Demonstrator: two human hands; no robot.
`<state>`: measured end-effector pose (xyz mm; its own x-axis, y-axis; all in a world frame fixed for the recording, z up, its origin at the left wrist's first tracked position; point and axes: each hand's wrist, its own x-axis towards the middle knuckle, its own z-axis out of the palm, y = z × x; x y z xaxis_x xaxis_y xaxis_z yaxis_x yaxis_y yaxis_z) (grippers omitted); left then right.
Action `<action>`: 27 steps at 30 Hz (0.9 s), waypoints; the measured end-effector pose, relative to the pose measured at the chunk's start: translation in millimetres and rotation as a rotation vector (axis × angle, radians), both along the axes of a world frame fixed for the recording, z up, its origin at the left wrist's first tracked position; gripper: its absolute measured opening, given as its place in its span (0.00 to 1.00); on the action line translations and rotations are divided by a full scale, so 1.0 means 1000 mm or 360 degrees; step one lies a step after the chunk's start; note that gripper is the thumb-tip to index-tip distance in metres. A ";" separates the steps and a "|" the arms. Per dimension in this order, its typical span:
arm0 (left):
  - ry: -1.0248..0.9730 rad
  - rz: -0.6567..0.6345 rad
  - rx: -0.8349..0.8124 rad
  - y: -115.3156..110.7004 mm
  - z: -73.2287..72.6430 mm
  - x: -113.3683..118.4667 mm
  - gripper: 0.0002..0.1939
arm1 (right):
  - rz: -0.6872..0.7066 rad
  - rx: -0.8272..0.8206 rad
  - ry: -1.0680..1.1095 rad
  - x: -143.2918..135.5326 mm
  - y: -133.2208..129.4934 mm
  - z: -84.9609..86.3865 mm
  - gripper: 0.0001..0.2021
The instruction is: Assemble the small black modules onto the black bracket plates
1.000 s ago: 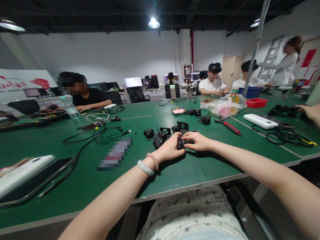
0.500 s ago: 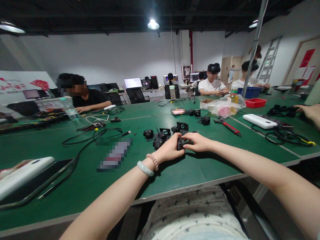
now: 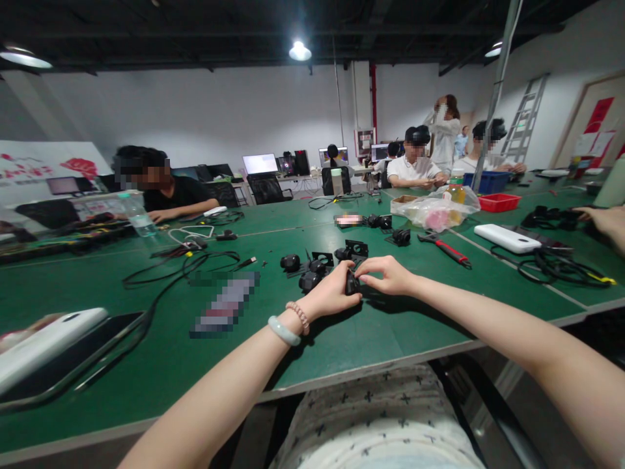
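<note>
My left hand (image 3: 333, 286) is closed around a small black part (image 3: 351, 283) just above the green table. What kind of part it is I cannot make out, since my fingers cover much of it. My right hand (image 3: 388, 276) has its fingers bent, their tips meeting at the right edge of the same part. Right behind my left hand lie several black camera-like pieces (image 3: 309, 281) and black brackets with round holes (image 3: 356, 247). Another black piece (image 3: 401, 236) rests farther back on the right.
An adjustable wrench (image 3: 452, 251) with red grips lies right of my hands. A blurred phone-like slab (image 3: 227, 303) and cables (image 3: 180, 270) are on the left. A white power bank (image 3: 508, 238), a red tray (image 3: 499, 202) and a plastic bag (image 3: 434, 212) stand farther right. Co-workers sit around the table.
My right fingers have shifted slightly at the black part, while my left hand keeps its place. A standing person at the back right has moved left into fuller view.
</note>
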<state>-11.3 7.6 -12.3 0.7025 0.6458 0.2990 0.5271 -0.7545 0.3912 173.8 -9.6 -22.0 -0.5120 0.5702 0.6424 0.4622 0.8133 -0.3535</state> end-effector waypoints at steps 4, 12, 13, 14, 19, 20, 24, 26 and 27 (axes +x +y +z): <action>0.0021 0.0024 -0.0003 0.000 0.001 0.000 0.31 | -0.0009 -0.0059 0.0021 0.001 0.001 0.000 0.09; 0.0003 0.0002 0.0028 0.003 -0.003 0.000 0.31 | -0.0069 -0.0211 0.0023 0.002 0.006 -0.005 0.11; -0.0004 -0.0004 0.0029 0.003 -0.003 -0.001 0.31 | -0.0078 -0.0222 0.0016 0.002 0.006 -0.005 0.11; -0.0009 -0.0012 0.0027 0.003 -0.003 -0.001 0.31 | -0.0087 -0.0233 0.0007 0.002 0.007 -0.005 0.11; 0.0020 0.0003 -0.0011 0.001 -0.001 -0.001 0.31 | -0.0101 -0.0306 -0.0064 0.001 0.007 -0.006 0.14; 0.0028 0.0010 -0.0013 0.001 -0.001 -0.001 0.31 | -0.0095 -0.0316 -0.0085 0.001 0.007 -0.006 0.14; 0.0034 0.0003 -0.0014 -0.001 0.001 -0.001 0.31 | -0.0050 -0.0312 -0.0164 0.000 0.007 -0.007 0.13; 0.0026 -0.0001 -0.0021 -0.001 0.001 -0.001 0.30 | -0.0037 -0.0309 -0.0182 -0.001 0.007 -0.007 0.13; 0.0020 -0.0002 -0.0026 -0.001 0.002 -0.001 0.30 | -0.0036 -0.0311 -0.0188 -0.001 0.007 -0.007 0.13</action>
<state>-12.8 6.3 -10.6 0.7070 0.6498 0.2793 0.5312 -0.7485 0.3968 173.0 -2.2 -29.0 -0.5630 0.6900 0.4549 0.5271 0.7237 -0.4455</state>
